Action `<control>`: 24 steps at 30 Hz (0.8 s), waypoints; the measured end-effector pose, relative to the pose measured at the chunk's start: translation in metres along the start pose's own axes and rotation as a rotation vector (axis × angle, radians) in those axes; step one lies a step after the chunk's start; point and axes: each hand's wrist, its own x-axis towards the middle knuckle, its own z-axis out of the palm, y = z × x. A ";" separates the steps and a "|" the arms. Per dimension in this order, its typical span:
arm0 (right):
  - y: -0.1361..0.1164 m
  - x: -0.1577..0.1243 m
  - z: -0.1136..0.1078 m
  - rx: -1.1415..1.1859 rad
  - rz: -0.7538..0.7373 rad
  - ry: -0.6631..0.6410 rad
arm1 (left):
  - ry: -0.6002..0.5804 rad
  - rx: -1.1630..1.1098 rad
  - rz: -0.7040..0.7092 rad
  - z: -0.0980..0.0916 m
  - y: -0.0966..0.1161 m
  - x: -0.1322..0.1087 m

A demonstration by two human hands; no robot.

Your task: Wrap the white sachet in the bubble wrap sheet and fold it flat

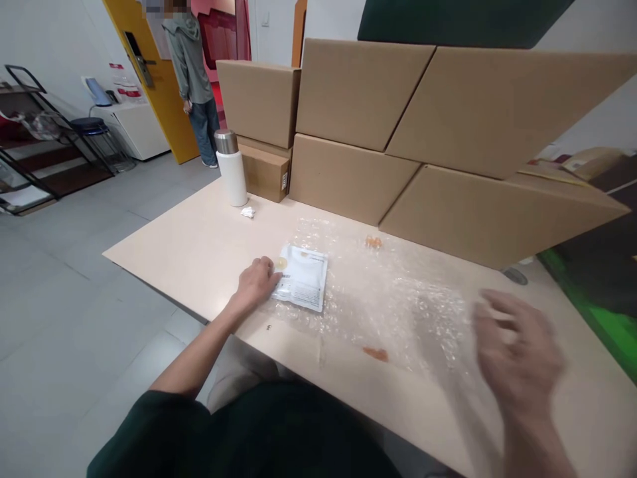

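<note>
A flat white packet (pixel 303 282) with small printed text lies on a sheet of clear bubble wrap (pixel 368 299) spread over the table. My left hand (pixel 257 280) rests at the packet's left edge, its fingers curled and the thumb side touching the packet. To the right, my right hand (pixel 517 352) is raised near the right end of the bubble wrap. Motion smears its fingers, which look bent, and I cannot make out anything in them. Orange tape pieces show on the wrap, one at the far edge (pixel 373 242) and one at the near edge (pixel 375 353).
Stacked cardboard boxes (pixel 353 176) line the table's far side. A white bottle (pixel 231 174) with a metal cap stands at the back left, beside a crumpled white scrap (pixel 247 212). A person (pixel 192 86) stands by the yellow door (pixel 162 99). Something green (pixel 587 299) lies beyond the right edge.
</note>
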 end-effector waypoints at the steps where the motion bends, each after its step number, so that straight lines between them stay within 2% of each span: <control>1: -0.006 0.004 0.014 -0.049 -0.047 -0.040 | -0.012 0.001 -0.004 -0.001 0.001 0.001; 7: -0.015 0.027 0.090 -0.337 -0.328 -0.271 | -0.068 -0.031 -0.030 0.003 0.000 0.017; 9: -0.016 0.031 0.108 -0.424 -0.359 -0.324 | -0.058 -0.114 -0.069 0.006 -0.004 0.024; 12: -0.022 0.031 0.121 -0.426 -0.310 -0.309 | -0.103 -0.342 -0.091 0.005 -0.006 0.029; 15: -0.030 0.027 0.119 -0.201 -0.229 -0.277 | -0.111 -0.593 0.044 -0.006 0.007 0.022; 18: -0.033 0.023 0.110 0.190 -0.064 -0.300 | -0.126 -0.740 0.218 -0.019 0.035 0.007; 21: -0.030 0.020 0.100 0.615 0.147 -0.302 | -0.155 -0.691 0.376 -0.019 0.067 -0.004; 24: -0.020 0.015 0.087 0.842 0.359 -0.208 | -0.172 -0.474 0.579 -0.001 0.092 -0.007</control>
